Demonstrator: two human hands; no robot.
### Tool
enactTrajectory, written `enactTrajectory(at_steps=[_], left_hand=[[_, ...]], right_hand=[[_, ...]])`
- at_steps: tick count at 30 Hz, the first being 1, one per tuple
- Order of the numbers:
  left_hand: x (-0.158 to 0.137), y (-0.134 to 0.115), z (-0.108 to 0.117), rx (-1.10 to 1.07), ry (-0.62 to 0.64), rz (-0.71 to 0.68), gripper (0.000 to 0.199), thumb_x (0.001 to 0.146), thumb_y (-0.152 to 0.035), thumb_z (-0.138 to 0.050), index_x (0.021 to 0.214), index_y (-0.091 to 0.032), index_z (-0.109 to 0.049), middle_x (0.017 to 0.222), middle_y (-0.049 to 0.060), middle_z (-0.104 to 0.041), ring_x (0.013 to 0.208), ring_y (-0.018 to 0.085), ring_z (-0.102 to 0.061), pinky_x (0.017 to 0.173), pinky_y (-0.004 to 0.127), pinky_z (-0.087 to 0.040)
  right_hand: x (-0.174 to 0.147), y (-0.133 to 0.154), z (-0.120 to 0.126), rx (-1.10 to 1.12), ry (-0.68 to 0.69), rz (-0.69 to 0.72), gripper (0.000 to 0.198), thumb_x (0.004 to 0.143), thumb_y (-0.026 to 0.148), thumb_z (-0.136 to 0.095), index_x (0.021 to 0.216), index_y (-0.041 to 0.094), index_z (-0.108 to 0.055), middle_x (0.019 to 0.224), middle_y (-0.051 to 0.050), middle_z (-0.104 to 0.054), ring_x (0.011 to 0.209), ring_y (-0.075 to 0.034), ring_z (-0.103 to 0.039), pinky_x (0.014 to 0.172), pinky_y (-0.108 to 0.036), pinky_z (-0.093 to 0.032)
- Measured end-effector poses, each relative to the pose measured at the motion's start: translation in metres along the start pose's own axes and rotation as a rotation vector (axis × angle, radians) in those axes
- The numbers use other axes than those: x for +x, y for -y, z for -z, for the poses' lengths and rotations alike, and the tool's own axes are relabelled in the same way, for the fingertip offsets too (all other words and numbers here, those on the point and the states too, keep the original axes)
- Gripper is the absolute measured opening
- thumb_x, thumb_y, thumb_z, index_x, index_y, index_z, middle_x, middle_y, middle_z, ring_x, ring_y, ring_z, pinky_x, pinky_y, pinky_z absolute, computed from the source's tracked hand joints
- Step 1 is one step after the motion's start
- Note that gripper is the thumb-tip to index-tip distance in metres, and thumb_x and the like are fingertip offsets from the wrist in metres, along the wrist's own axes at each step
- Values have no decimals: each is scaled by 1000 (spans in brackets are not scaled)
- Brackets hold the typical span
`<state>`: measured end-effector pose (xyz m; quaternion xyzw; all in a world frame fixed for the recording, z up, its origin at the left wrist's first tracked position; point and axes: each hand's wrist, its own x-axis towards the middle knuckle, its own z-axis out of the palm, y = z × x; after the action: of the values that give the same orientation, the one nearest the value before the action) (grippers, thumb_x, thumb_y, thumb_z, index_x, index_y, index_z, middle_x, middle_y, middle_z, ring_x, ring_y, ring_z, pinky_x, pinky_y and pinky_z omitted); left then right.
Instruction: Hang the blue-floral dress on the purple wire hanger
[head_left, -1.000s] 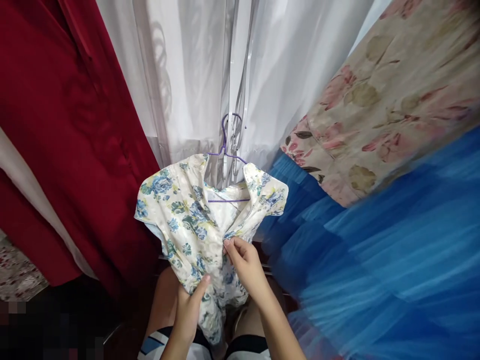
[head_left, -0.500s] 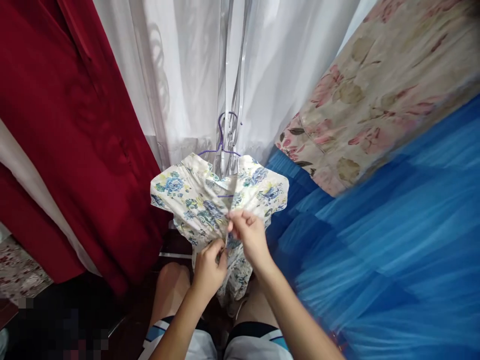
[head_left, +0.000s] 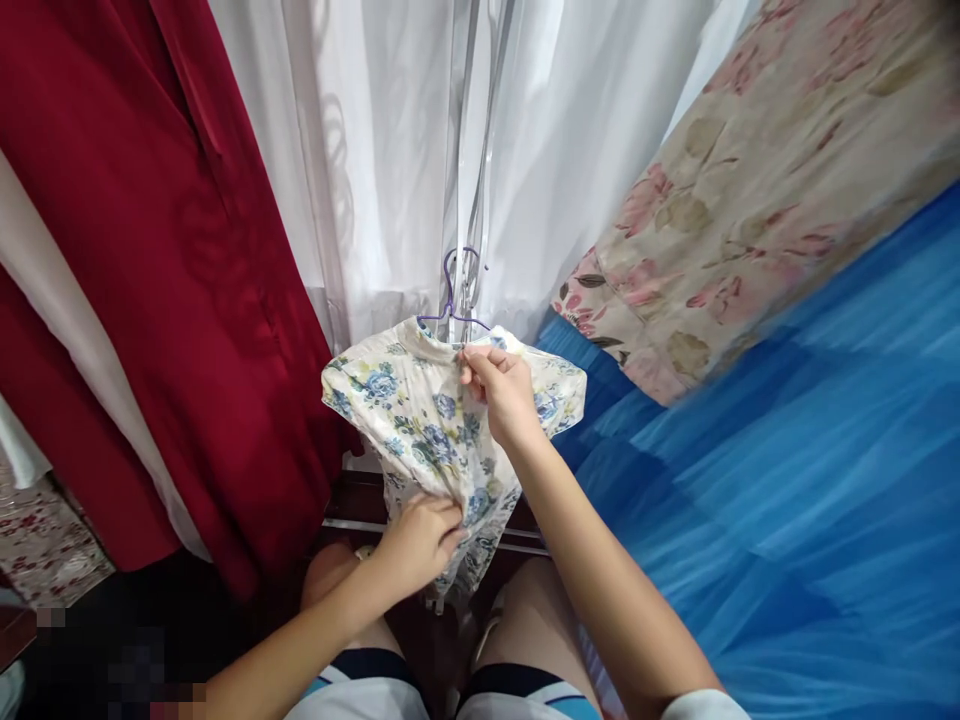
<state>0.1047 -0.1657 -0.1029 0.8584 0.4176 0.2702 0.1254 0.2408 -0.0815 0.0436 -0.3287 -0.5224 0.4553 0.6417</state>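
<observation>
A white short-sleeved dress (head_left: 420,400) with blue flowers and green leaves hangs on a thin purple hanger (head_left: 451,312). My right hand (head_left: 504,388) is closed in a pinch at the middle of its neckline, at the top of the centre seam. Whatever small part lies between those fingertips is hidden. Lower down, my left hand (head_left: 421,535) is closed on the dress's cloth beside the same seam, drawing folds into it. The two edges of the seam lie together between my hands.
White curtain cloth (head_left: 390,170) and metal rails (head_left: 480,160) stand behind the hanger. Dark red cloth (head_left: 247,330) hangs at the left. A beige flowered cloth (head_left: 720,230) and blue tulle (head_left: 750,480) hang at the right. My knees are below the dress.
My right hand has moved up the seam from mid-chest to the neckline. The gaping V-shaped opening has closed. My left hand has moved slightly down, still holding the cloth.
</observation>
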Motion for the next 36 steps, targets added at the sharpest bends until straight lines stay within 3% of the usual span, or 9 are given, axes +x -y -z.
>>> enactTrajectory(at_steps=[5, 9, 14, 19, 22, 24, 26, 30, 36], left_hand=[[48, 7, 69, -268, -569, -54, 42, 100, -28, -47, 142, -22, -45, 90, 3, -67, 81, 16, -64, 80, 29, -51], [95, -1, 110, -104, -567, -188, 21, 99, -29, -51, 111, -22, -65, 82, 1, -66, 74, 14, -61, 72, 26, -48], [117, -14, 130, -99, -781, -242, 15, 99, -29, -53, 92, -19, -63, 83, 2, -67, 79, 15, -63, 76, 26, -48], [112, 58, 167, -378, -1200, -16, 19, 96, -34, -56, 92, -16, -63, 79, 1, -61, 74, 12, -60, 72, 23, -48], [101, 117, 159, -691, -1362, 291, 18, 91, -29, -58, 80, -15, -57, 74, -1, -56, 69, 8, -54, 69, 20, -45], [91, 137, 132, -922, -1288, 505, 27, 88, -35, -58, 72, -17, -46, 65, -5, -47, 58, 7, -47, 61, 20, -42], [81, 137, 98, -1012, -1154, 562, 34, 82, -44, -62, 70, -18, -43, 60, -6, -45, 52, 9, -45, 55, 22, -42], [68, 109, 48, -1075, -919, 501, 38, 74, -51, -69, 79, -17, -53, 69, -2, -55, 64, 12, -56, 68, 27, -49], [64, 66, 28, -1023, -505, 414, 33, 72, -44, -78, 72, -14, -64, 69, 4, -64, 70, 17, -59, 70, 26, -45]], right_hand=[[-20, 5, 8, -162, 55, 23, 23, 81, 36, -67, 70, 17, -59, 46, 4, -56, 38, -6, -36, 42, -22, -25], [-23, 4, 8, -283, 139, 93, 25, 86, 37, -62, 71, 18, -55, 49, 3, -57, 42, -8, -42, 46, -22, -29], [-16, -26, 22, -628, -26, 232, 25, 86, 35, -60, 68, 21, -52, 52, 3, -51, 47, -11, -44, 49, -24, -29], [-43, -58, 41, -741, 57, 121, 23, 85, 32, -59, 67, 21, -52, 53, 2, -54, 49, -13, -49, 51, -25, -32], [-63, -63, 43, -721, 116, 78, 21, 85, 30, -58, 67, 21, -52, 53, 3, -54, 48, -12, -48, 51, -24, -32], [-71, -67, 44, -707, 140, 50, 20, 84, 28, -57, 66, 21, -51, 53, 3, -54, 48, -12, -48, 51, -23, -32], [-75, -74, 48, -703, 151, 16, 20, 82, 26, -57, 64, 21, -49, 54, 3, -54, 49, -12, -48, 51, -23, -33], [-78, -90, 67, -790, 228, -71, 23, 82, 29, -60, 62, 20, -51, 53, 2, -55, 49, -12, -50, 50, -23, -33], [-82, -86, 81, -833, 265, -49, 25, 83, 42, -68, 95, 20, -67, 71, 0, -66, 66, -18, -60, 62, -28, -43]])
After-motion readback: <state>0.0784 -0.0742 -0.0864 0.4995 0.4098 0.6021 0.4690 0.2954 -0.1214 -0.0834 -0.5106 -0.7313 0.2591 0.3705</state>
